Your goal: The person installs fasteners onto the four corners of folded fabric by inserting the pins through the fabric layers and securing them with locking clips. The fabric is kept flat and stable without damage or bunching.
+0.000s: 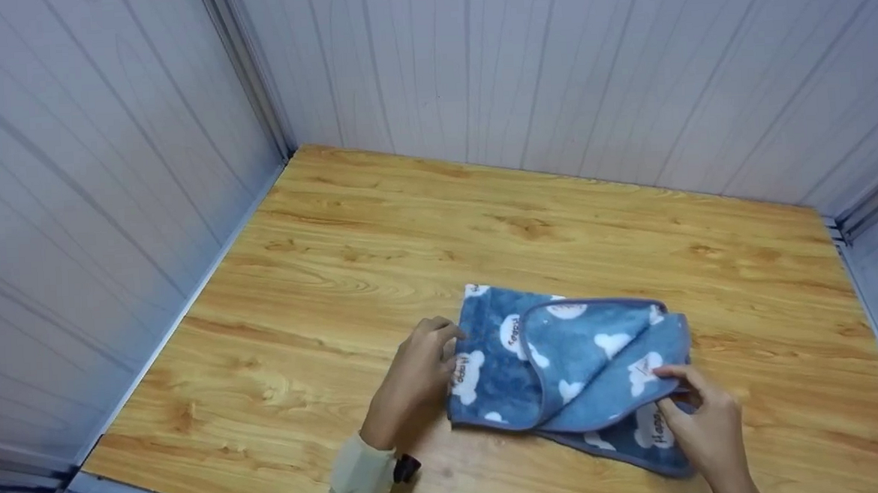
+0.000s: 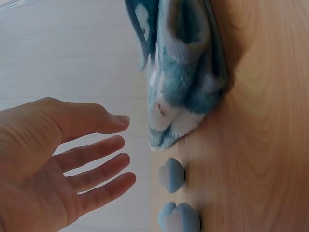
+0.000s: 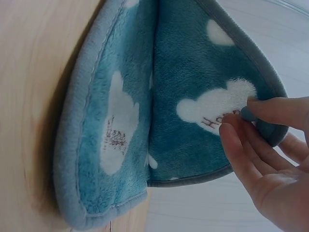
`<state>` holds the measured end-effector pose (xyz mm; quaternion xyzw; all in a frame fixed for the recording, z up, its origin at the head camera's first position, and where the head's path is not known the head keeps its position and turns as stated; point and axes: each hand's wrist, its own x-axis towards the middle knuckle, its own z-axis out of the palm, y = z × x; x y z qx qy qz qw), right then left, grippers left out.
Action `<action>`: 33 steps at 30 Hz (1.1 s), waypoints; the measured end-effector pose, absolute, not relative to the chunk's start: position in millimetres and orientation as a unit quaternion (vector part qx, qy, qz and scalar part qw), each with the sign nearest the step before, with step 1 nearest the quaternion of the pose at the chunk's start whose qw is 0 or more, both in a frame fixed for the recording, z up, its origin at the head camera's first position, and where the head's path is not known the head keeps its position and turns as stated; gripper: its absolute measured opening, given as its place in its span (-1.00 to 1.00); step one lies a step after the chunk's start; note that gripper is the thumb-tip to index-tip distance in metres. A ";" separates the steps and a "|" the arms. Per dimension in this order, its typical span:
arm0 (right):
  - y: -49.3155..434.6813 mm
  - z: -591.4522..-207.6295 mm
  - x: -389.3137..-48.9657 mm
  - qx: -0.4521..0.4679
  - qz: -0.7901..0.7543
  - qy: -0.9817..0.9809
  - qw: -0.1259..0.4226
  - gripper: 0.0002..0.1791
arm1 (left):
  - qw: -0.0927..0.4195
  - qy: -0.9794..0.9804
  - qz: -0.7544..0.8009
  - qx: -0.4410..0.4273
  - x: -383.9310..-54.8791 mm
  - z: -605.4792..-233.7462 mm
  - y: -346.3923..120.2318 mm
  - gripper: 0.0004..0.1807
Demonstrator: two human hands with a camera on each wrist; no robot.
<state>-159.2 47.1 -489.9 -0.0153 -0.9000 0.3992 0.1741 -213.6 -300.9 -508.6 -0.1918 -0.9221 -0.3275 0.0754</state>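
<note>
A small fleece blanket (image 1: pixel 503 393) is lying partly folded on the wood-grain counter (image 1: pixel 379 257), toward its near side and a little right of middle, with a lower layer (image 1: pixel 641 442) jutting askew from beneath the upper folds. The right grip (image 1: pixel 707 424) is pinching a lifted flap (image 3: pixel 188 53) near its bound edge, while the left grip (image 1: pixel 415 372) is standing at the blanket's left end, fingers loose and holding nothing; the views are not settling whether they are touching the fleece. Since only one side is being pinched, a firm pull could be dragging the whole stack rightward, nothing clamping the other end. With the upper folds sitting skewed, lowering the flap at this angle could be trapping a crease and leaving corners mismatched. The plush could also be slipping from so small a pinch and flopping back unevenly
</note>
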 end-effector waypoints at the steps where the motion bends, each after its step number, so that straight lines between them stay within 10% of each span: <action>1: 47.3 -489.8 -159.2 -0.014 0.399 -0.900 0.174 -0.63 | 0.078 -0.923 -0.326 -0.192 -213.8 -508.7 -301.3 -0.84; 33: 49.8 -492.5 -159.8 0.010 0.397 -0.899 0.185 -0.65 | 0.059 -0.954 -0.247 -0.160 -223.9 -528.8 -303.2 -0.76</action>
